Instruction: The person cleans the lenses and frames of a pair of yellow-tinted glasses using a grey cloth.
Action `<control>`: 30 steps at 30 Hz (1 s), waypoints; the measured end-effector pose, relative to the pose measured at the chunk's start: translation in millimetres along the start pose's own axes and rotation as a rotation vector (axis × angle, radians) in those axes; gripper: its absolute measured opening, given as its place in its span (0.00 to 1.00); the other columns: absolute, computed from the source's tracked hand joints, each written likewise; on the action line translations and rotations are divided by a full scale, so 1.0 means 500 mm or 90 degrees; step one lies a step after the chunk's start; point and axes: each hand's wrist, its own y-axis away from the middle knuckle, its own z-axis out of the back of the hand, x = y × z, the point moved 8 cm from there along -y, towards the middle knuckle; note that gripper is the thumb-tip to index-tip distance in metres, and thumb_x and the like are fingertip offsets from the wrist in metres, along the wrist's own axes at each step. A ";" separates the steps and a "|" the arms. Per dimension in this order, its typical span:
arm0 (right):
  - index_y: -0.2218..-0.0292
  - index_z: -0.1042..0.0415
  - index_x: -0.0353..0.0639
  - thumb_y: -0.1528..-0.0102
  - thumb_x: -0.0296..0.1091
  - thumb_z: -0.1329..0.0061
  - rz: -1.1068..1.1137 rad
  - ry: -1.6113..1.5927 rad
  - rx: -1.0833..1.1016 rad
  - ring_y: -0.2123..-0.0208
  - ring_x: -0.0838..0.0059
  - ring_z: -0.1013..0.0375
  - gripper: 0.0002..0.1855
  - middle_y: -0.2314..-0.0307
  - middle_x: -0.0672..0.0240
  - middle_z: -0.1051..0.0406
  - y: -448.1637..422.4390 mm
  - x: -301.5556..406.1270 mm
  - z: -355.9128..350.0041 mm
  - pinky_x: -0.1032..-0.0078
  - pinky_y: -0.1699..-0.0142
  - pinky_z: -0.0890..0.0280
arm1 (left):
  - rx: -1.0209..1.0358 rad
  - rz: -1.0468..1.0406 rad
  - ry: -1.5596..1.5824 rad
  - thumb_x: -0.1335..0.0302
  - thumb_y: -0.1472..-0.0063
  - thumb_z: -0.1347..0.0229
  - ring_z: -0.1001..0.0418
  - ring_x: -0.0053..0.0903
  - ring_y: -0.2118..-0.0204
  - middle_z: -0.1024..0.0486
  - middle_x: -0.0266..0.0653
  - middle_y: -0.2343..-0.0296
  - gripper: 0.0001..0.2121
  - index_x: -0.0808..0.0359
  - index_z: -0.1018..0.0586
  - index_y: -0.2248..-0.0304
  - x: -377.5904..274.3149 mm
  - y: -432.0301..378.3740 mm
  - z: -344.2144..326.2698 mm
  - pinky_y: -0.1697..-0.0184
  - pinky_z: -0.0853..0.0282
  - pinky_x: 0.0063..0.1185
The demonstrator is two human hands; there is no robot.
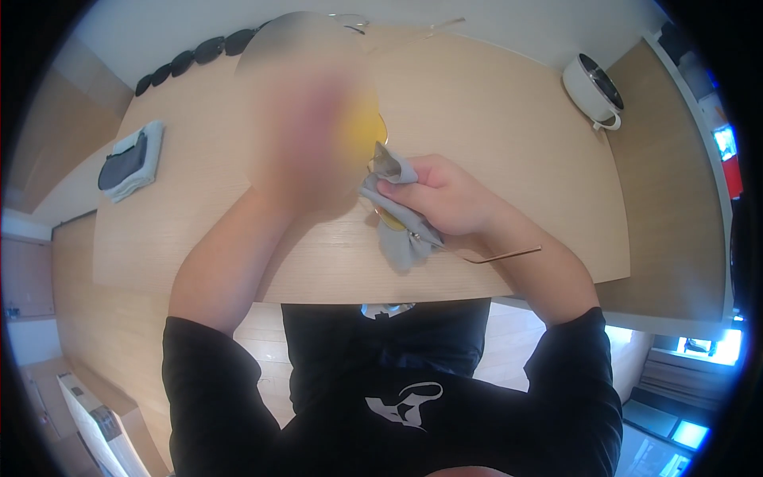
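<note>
My right hand [453, 194] pinches a grey cleaning cloth [405, 250], which is folded around part of a pair of yellow-lensed eyeglasses [393, 222]. One thin metallic temple [506, 255] of the glasses reaches out to the right, below that hand and in front of my forearm. Another yellow lens [381, 128] shows above the cloth, at the edge of a large blurred patch. My left hand [298, 161] lies inside this patch, so its fingers and its hold cannot be made out. Both hands are over the wooden desk [334, 262], near its front edge.
Several dark sunglasses [208, 51] line the desk's back left edge. Clear-framed eyeglasses [438, 27] lie at the back. Folded cloths [134, 158] rest at the left. A white pot with a dark lid [587, 89] stands back right, beside a wooden side panel [667, 197].
</note>
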 end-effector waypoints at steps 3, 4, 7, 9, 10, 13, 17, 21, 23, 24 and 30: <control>0.58 0.27 0.35 0.38 0.31 0.60 0.039 -0.010 0.065 0.63 0.80 0.31 0.13 0.65 0.66 0.27 0.000 0.000 -0.001 0.78 0.55 0.36 | -0.005 -0.015 -0.004 0.82 0.39 0.51 0.31 0.22 0.71 0.28 0.34 0.75 0.04 0.66 0.26 0.66 -0.006 -0.004 0.003 0.61 0.41 0.18; 0.58 0.27 0.35 0.38 0.31 0.60 0.038 -0.011 0.066 0.63 0.80 0.31 0.13 0.65 0.66 0.27 0.005 0.002 0.002 0.78 0.55 0.36 | -0.007 -0.010 0.004 0.82 0.39 0.51 0.31 0.22 0.71 0.28 0.34 0.75 0.04 0.66 0.26 0.66 -0.005 -0.003 0.003 0.61 0.41 0.18; 0.57 0.28 0.34 0.40 0.30 0.61 0.048 -0.037 0.115 0.60 0.76 0.30 0.14 0.63 0.64 0.26 0.017 0.010 -0.003 0.77 0.52 0.36 | -0.011 0.001 0.004 0.81 0.38 0.51 0.31 0.22 0.71 0.28 0.33 0.75 0.03 0.66 0.26 0.66 -0.001 0.001 0.003 0.61 0.41 0.18; 0.57 0.28 0.33 0.43 0.29 0.59 0.049 -0.083 0.137 0.59 0.73 0.29 0.15 0.62 0.62 0.26 0.017 0.007 -0.003 0.75 0.50 0.37 | -0.010 0.001 0.008 0.81 0.38 0.51 0.32 0.21 0.71 0.28 0.33 0.75 0.03 0.66 0.26 0.66 0.001 0.002 0.003 0.61 0.41 0.18; 0.57 0.28 0.33 0.43 0.29 0.59 0.048 -0.084 0.137 0.59 0.73 0.29 0.15 0.62 0.62 0.26 0.019 0.008 0.000 0.75 0.50 0.37 | -0.010 0.000 0.011 0.81 0.38 0.51 0.32 0.21 0.70 0.28 0.33 0.75 0.03 0.66 0.26 0.66 0.009 0.003 0.001 0.60 0.41 0.18; 0.57 0.28 0.32 0.45 0.30 0.58 0.028 -0.054 0.148 0.59 0.72 0.29 0.16 0.61 0.60 0.27 0.022 0.006 0.003 0.75 0.49 0.36 | -0.036 -0.024 0.138 0.81 0.38 0.51 0.32 0.21 0.70 0.28 0.34 0.75 0.03 0.67 0.26 0.66 0.040 0.006 0.004 0.60 0.41 0.18; 0.56 0.31 0.28 0.50 0.28 0.57 0.009 -0.081 0.196 0.53 0.64 0.32 0.20 0.58 0.55 0.30 0.023 0.000 0.009 0.69 0.46 0.39 | 0.005 -0.037 0.105 0.82 0.38 0.51 0.32 0.21 0.70 0.27 0.34 0.74 0.03 0.67 0.27 0.66 0.038 0.004 -0.005 0.61 0.40 0.18; 0.53 0.33 0.33 0.49 0.27 0.53 0.066 0.015 0.168 0.57 0.74 0.31 0.21 0.60 0.62 0.29 0.031 0.015 0.001 0.76 0.49 0.37 | -0.076 -0.041 0.135 0.82 0.39 0.51 0.32 0.22 0.70 0.27 0.34 0.74 0.03 0.67 0.27 0.66 0.038 -0.003 0.009 0.61 0.40 0.18; 0.53 0.34 0.33 0.49 0.26 0.51 0.076 0.028 0.165 0.58 0.75 0.31 0.21 0.60 0.64 0.29 0.029 0.024 -0.011 0.76 0.49 0.37 | -0.075 -0.040 0.111 0.82 0.39 0.51 0.31 0.22 0.70 0.27 0.34 0.74 0.03 0.67 0.27 0.66 0.042 0.004 0.015 0.61 0.40 0.18; 0.53 0.35 0.34 0.48 0.26 0.49 0.083 0.041 0.156 0.58 0.77 0.31 0.21 0.60 0.65 0.29 0.028 0.026 -0.011 0.77 0.50 0.37 | -0.058 -0.030 0.054 0.82 0.39 0.51 0.32 0.22 0.70 0.27 0.34 0.74 0.03 0.67 0.27 0.66 0.017 -0.001 0.015 0.61 0.40 0.18; 0.57 0.32 0.35 0.46 0.27 0.47 0.083 0.037 0.079 0.61 0.80 0.30 0.15 0.64 0.67 0.27 0.011 0.021 -0.009 0.78 0.54 0.35 | -0.050 -0.021 -0.003 0.83 0.40 0.50 0.32 0.22 0.70 0.26 0.34 0.75 0.04 0.67 0.26 0.66 0.005 -0.001 0.011 0.62 0.41 0.19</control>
